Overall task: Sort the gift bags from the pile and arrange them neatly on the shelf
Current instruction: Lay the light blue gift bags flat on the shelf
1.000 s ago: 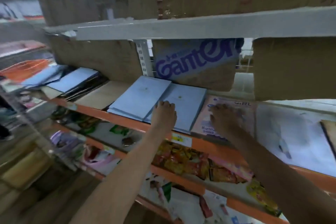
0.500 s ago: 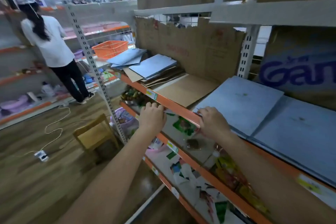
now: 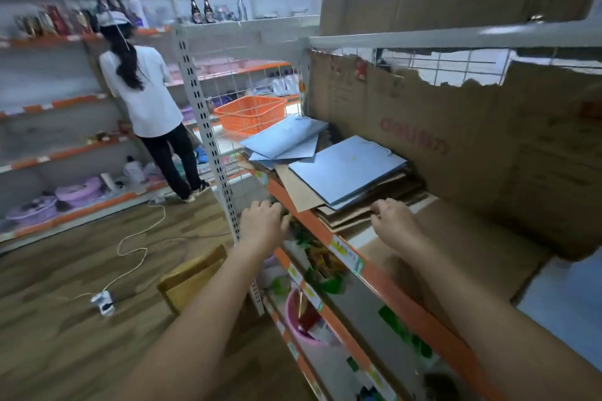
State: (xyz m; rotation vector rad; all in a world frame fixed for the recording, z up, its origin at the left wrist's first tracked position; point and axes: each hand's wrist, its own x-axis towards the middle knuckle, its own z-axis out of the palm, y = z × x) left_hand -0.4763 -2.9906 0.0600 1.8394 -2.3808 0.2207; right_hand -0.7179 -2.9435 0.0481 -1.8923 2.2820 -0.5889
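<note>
Shop aisle w/ orange-edged metal shelving [image 3: 384, 273], torn cardboard lining the back. Both hands reach to the messy pile of flat gift bags [image 3: 345, 172] on the shelf, just ahead of them.

Right hand [image 3: 392, 216]: fingers curled, tips at the near edge of the brown kraft bags [image 3: 351, 213] under the stack; looks like a pinch on that edge, prob. to pull or square the stack, but actual hold is hidden by the knuckles, so can't tell for sure.

Left hand [image 3: 262, 223]: fingers curled down at the shelf lip, just left of the overhanging brown corner; whether it grips anything can't tell. Likely there to catch or steady the pile from the open side.

Blue flat bags [image 3: 347, 166] lie on top, just beyond right hand, skewed. More blue ones [image 3: 286, 140] further out, fanned loosely, near an orange basket [image 3: 250, 112].

Bare brown sheet [image 3: 456, 238] lies right of the right hand, prob. where sorted bags go. Sorting seems early: the pile is mixed and crooked.
</note>
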